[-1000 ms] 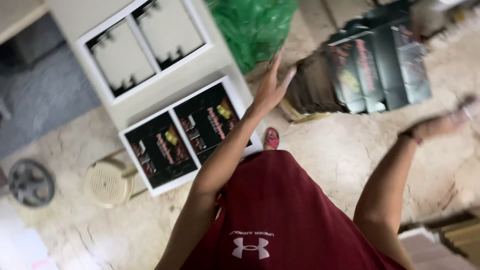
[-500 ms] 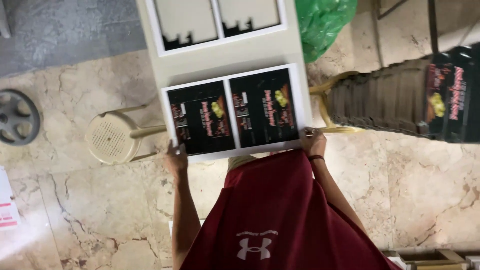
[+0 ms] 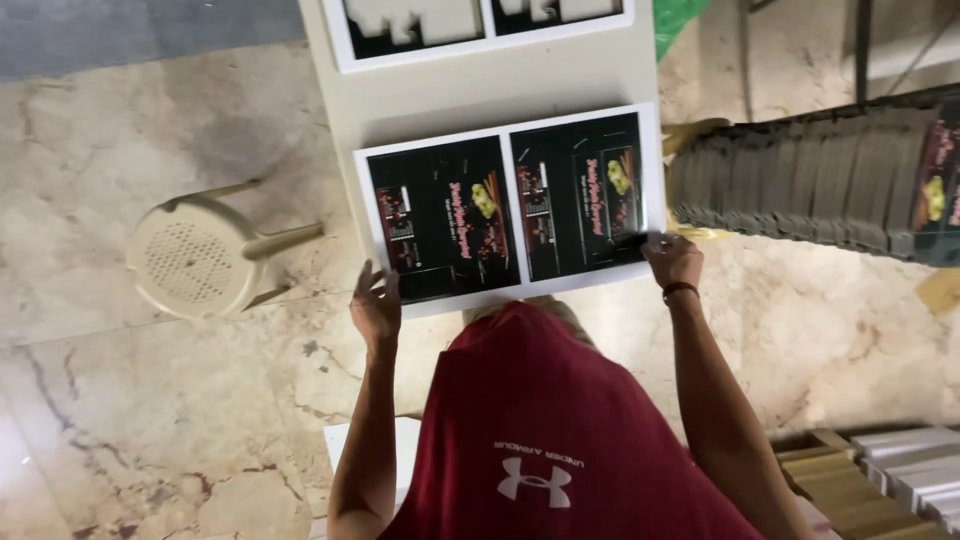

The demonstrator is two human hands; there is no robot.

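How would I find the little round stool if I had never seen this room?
Start at the long pale table in the middle, where both hands hold a black printed sheet. Look left, down on the marble floor. The cream plastic stool stands there alone, the only round thing, with a dotted seat.

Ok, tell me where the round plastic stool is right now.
In the head view, the beige round stool lies tipped on the marble floor, left of the white table and beyond the left hand.

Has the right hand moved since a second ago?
Yes. The right hand has come in from out over the floor to the near right corner of the printed sheet on the white table.
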